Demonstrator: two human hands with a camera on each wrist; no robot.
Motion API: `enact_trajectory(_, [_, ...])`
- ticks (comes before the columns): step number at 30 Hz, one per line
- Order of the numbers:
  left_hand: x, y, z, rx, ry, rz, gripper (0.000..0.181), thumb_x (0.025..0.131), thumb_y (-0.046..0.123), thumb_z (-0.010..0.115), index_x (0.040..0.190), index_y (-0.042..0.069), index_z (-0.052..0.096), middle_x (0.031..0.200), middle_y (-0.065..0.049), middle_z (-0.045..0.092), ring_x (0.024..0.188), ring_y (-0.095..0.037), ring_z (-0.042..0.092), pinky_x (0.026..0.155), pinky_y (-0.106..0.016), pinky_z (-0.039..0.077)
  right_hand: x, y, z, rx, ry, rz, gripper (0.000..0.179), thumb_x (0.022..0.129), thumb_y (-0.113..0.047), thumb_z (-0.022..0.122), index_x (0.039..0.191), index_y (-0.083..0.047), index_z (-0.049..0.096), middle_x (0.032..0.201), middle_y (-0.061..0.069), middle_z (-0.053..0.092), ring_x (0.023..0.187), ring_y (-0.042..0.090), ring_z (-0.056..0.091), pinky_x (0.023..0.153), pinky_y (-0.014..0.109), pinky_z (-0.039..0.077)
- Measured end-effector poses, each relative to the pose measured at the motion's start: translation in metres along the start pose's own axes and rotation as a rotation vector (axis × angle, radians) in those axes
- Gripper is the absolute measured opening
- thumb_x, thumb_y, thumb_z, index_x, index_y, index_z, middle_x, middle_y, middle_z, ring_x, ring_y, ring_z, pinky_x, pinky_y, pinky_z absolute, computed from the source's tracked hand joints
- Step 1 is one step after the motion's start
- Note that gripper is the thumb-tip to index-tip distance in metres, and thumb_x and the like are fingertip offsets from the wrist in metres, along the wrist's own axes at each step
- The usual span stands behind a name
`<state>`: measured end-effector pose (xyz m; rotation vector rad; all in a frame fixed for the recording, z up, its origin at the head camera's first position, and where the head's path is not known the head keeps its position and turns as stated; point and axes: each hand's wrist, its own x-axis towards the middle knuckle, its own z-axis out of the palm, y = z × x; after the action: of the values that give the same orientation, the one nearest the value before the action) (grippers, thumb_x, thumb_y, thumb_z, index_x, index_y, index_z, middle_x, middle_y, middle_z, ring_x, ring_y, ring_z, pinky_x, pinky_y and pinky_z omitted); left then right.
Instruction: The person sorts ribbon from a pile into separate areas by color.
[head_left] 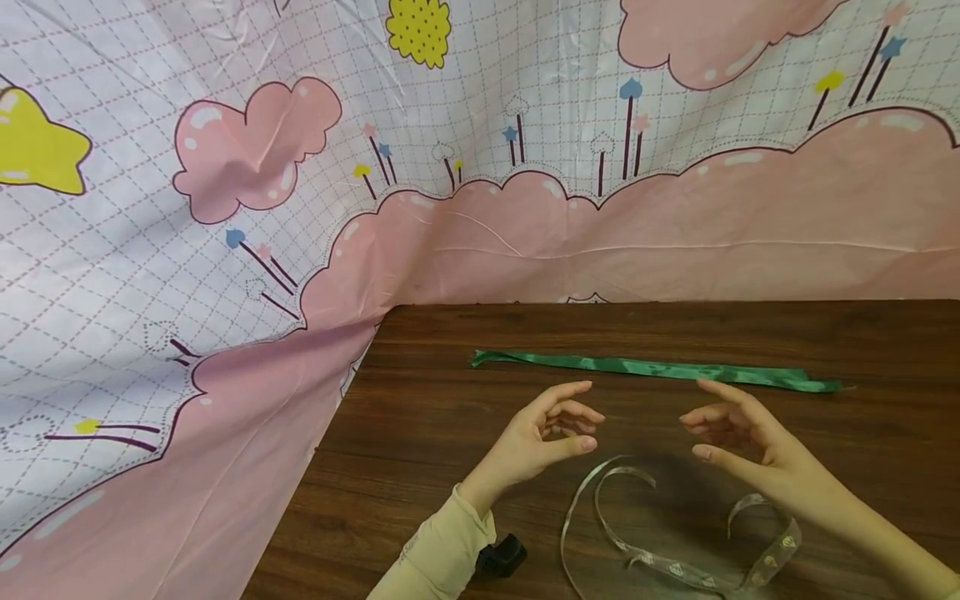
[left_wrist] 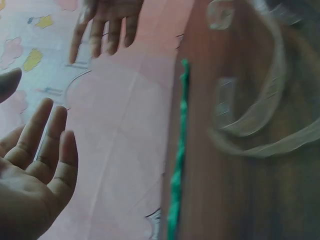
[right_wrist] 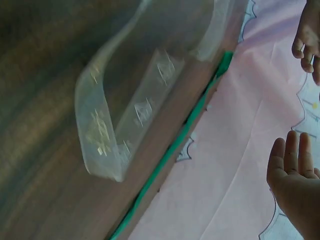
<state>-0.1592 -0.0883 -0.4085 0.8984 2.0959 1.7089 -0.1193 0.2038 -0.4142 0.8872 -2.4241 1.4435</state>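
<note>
Left hand [head_left: 534,440] and right hand [head_left: 761,442] float, fingers loose and empty, near the green ribbon [head_left: 652,368] and curly clear ribbon [head_left: 677,571] on the table [head_left: 420,417], both looking light, soft and best pinched by an end.

Head cam bright, wrist cams dim w/ blur.

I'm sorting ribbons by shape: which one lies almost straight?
The green ribbon, stretched along the far part of the table; the pale, see-through ribbon lies in loose curves instead.
</note>
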Motion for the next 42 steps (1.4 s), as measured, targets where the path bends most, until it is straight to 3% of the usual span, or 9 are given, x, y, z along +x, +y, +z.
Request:
enact_trajectory(4, [-0.006,-0.007,0.012,-0.029,-0.039,-0.007,0.06,0.09,0.007,0.061,0.142,0.018,0.034,0.123,-0.021,0.058,0.107,-0.033,0.058,0.088,-0.025,0.049,-0.007,-0.001,0.013,-0.01,-0.021,0.016,0.08,0.078,0.01,0.066,0.145,-0.004,0.024,0.115,-0.001,0.057,0.1,0.002,0.057,0.084,0.011,0.045])
enact_trajectory(10, [-0.016,-0.017,0.024,-0.058,-0.051,-0.033,0.058,0.09,0.01,0.06,0.141,0.02,0.035,0.123,-0.021,0.058,0.104,-0.02,0.06,0.088,-0.023,0.048,-0.019,-0.001,0.03,0.034,-0.046,0.001,0.078,0.078,0.009,0.066,0.144,-0.003,0.025,0.115,-0.005,0.055,0.098,0.003,0.055,0.081,0.014,0.046])
enact_trajectory(14, [-0.021,-0.025,0.032,-0.087,-0.071,-0.043,0.058,0.09,0.01,0.06,0.141,0.019,0.034,0.123,-0.023,0.057,0.105,-0.027,0.061,0.088,-0.022,0.048,-0.028,0.0,0.038,0.045,-0.075,0.047,0.075,0.081,0.004,0.066,0.144,-0.005,0.026,0.112,-0.006,0.056,0.095,0.003,0.056,0.076,0.017,0.048])
enact_trajectory(17, [-0.024,-0.03,0.039,-0.109,-0.087,-0.064,0.058,0.09,0.011,0.061,0.141,0.018,0.034,0.123,-0.023,0.057,0.104,-0.019,0.062,0.089,-0.021,0.047,-0.035,0.002,0.043,0.041,-0.098,0.05,0.074,0.081,0.003,0.066,0.143,-0.002,0.027,0.11,-0.006,0.055,0.093,0.003,0.056,0.074,0.018,0.049])
enact_trajectory(21, [-0.028,-0.037,0.047,-0.138,-0.094,-0.098,0.057,0.09,0.012,0.061,0.14,0.021,0.036,0.123,-0.022,0.058,0.1,0.0,0.059,0.09,-0.021,0.046,-0.045,0.009,0.051,0.035,-0.122,0.003,0.074,0.079,0.004,0.067,0.141,0.003,0.027,0.11,-0.007,0.055,0.093,0.002,0.055,0.075,0.016,0.049])
enact_trajectory(28, [-0.034,-0.048,0.055,-0.134,-0.124,-0.065,0.056,0.09,0.015,0.061,0.14,0.01,0.035,0.12,-0.023,0.059,0.102,-0.009,0.061,0.089,-0.021,0.047,-0.059,0.019,0.059,0.043,-0.187,-0.045,0.074,0.08,0.002,0.067,0.14,0.006,0.024,0.11,-0.007,0.053,0.095,-0.001,0.055,0.075,0.014,0.049])
enact_trajectory(34, [-0.037,-0.049,0.059,-0.16,-0.135,-0.131,0.056,0.09,0.01,0.061,0.14,0.008,0.035,0.121,-0.023,0.059,0.104,-0.01,0.061,0.091,-0.02,0.046,-0.068,0.025,0.065,-0.016,-0.235,-0.091,0.08,0.079,-0.009,0.072,0.141,0.005,0.023,0.1,-0.003,0.054,0.092,-0.001,0.056,0.076,0.012,0.048])
enact_trajectory(42, [-0.04,-0.056,0.064,-0.137,-0.154,-0.114,0.057,0.09,0.013,0.061,0.14,0.008,0.035,0.121,-0.022,0.06,0.108,-0.014,0.06,0.093,-0.023,0.046,-0.075,0.03,0.067,0.128,-0.32,-0.089,0.082,0.08,-0.009,0.071,0.142,0.007,0.02,0.08,-0.005,0.051,0.065,-0.01,0.046,0.051,0.014,0.042])
